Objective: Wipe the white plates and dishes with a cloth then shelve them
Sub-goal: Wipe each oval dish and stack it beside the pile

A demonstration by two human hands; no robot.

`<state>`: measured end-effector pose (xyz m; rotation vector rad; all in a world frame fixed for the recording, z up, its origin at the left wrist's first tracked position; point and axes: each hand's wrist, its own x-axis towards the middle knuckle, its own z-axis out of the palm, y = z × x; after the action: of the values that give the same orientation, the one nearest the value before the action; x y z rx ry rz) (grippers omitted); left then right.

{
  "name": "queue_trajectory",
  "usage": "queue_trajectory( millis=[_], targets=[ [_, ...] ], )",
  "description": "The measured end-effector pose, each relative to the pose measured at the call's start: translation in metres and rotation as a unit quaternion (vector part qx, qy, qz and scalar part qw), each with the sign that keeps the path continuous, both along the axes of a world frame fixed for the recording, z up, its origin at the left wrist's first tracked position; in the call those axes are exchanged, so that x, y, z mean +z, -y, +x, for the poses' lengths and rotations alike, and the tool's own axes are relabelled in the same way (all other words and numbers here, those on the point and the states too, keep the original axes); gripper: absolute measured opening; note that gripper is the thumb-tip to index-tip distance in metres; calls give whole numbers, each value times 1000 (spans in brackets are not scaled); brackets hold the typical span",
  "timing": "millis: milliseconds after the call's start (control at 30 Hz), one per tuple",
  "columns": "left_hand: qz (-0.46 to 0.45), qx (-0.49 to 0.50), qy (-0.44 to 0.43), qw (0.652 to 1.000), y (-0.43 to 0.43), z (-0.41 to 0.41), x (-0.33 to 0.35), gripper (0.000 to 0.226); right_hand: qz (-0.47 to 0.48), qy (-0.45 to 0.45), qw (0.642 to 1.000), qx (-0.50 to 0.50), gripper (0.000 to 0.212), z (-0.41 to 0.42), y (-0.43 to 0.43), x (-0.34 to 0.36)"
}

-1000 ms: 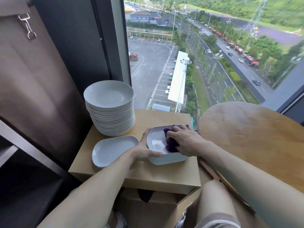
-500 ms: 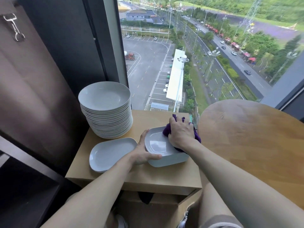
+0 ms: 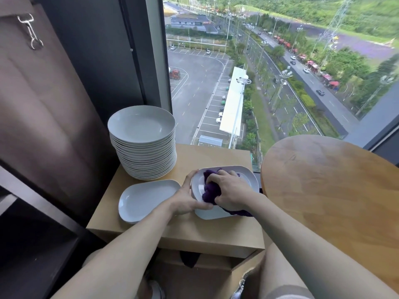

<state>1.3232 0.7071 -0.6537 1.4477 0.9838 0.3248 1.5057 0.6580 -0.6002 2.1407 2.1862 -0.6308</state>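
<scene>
A white squarish dish (image 3: pixel 248 176) is tilted up on the small wooden table (image 3: pixel 207 231), near its right side. My left hand (image 3: pixel 186 198) grips the dish's left rim, thumb along the near edge. My right hand (image 3: pixel 232 190) grips a bunched purple cloth (image 3: pixel 210 192) and presses it into the dish's hollow. Another white squarish dish (image 3: pixel 143 199) lies flat to the left. Behind it stands a tall stack of round white plates (image 3: pixel 143 143).
A round wooden table (image 3: pixel 336 195) stands close on the right. A dark shelf unit (image 3: pixel 28 229) sits at the left, under a brown curtain (image 3: pixel 38 108). Straight ahead a floor-to-ceiling window (image 3: pixel 259 67) looks down on a car park. My knees show below.
My right hand has drawn the cloth from the dish's far right corner back toward the near left. The dish now tilts up more under my left hand.
</scene>
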Motion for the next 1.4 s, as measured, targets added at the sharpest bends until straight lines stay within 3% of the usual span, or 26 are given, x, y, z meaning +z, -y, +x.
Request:
queue_trajectory(
  millis=[200, 400, 600, 833, 1067, 1267, 1400],
  targets=[
    [6, 2, -11, 1000, -2, -1, -4, 124, 31, 102, 992, -66, 36, 56, 19, 8],
    [1, -5, -22, 1000, -3, 0, -2, 124, 49, 91, 988, -118, 42, 71, -3, 4],
    [1, 14, -23, 1000, -2, 2, -7, 125, 98, 88, 972, -195, 35, 28, -22, -12],
    [11, 19, -14, 1000, 2, 2, -8, 123, 110, 91, 989, -26, 51, -15, -25, -10],
    [17, 17, -31, 999, -1, -1, -10, 121, 76, 45, 993, 83, 50, -10, -5, -1],
    [12, 16, -41, 999, -2, -1, -11, 129, 59, 83, 995, 21, 35, 30, 13, 7],
    [60, 0, -115, 991, 3, 0, -1, 135, 74, 87, 991, -66, 35, 49, 18, -2]
  ],
)
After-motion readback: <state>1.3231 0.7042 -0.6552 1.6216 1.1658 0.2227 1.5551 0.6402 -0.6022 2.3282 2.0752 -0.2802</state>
